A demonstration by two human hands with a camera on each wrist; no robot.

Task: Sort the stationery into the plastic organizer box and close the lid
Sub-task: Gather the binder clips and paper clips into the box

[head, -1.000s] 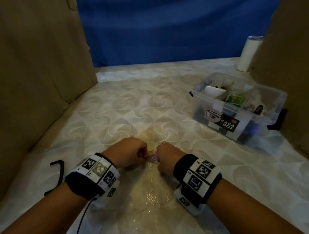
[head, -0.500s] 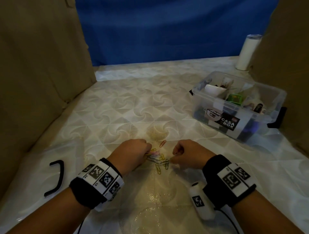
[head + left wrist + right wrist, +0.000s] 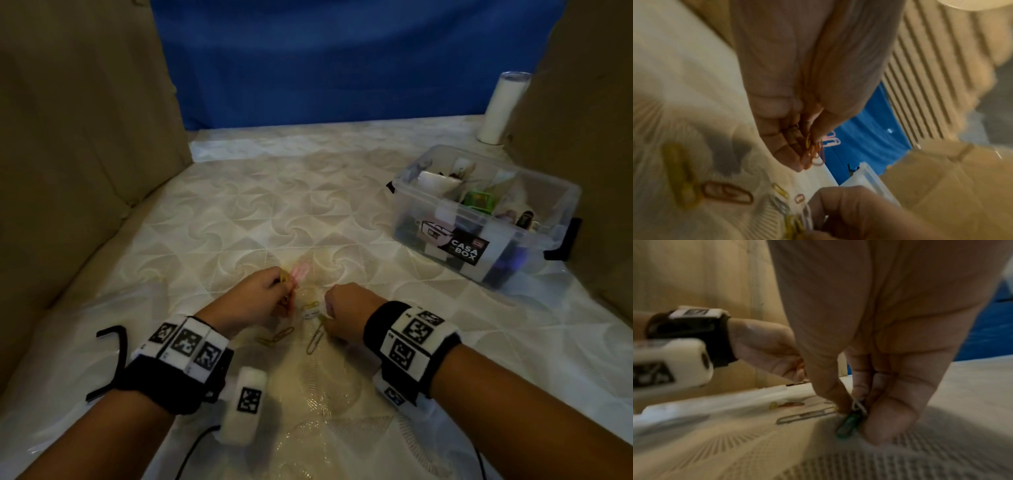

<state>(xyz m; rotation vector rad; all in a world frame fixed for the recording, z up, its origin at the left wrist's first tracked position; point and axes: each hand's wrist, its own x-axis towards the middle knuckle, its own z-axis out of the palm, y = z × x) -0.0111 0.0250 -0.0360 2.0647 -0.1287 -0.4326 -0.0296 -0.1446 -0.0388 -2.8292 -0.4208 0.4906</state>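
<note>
Left hand (image 3: 251, 301) lifted clips (image 3: 297, 274) | quilted mattress (image 3: 239, 219), blue backdrop (image 3: 342, 61)

Dim, warm light. Head view soft, corners bowed. Wrist views motion-blurred; clips (image 3: 726, 194) below left fingers (image 3: 785, 146) smeared. Soft shadow under right fingers (image 3: 888, 423).

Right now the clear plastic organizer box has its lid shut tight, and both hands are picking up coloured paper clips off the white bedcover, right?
Not quite: the clear plastic organizer box is open, with no lid on it, as the head view shows. The rest holds: the left hand and right hand are picking coloured paper clips off the white bedcover.
</note>
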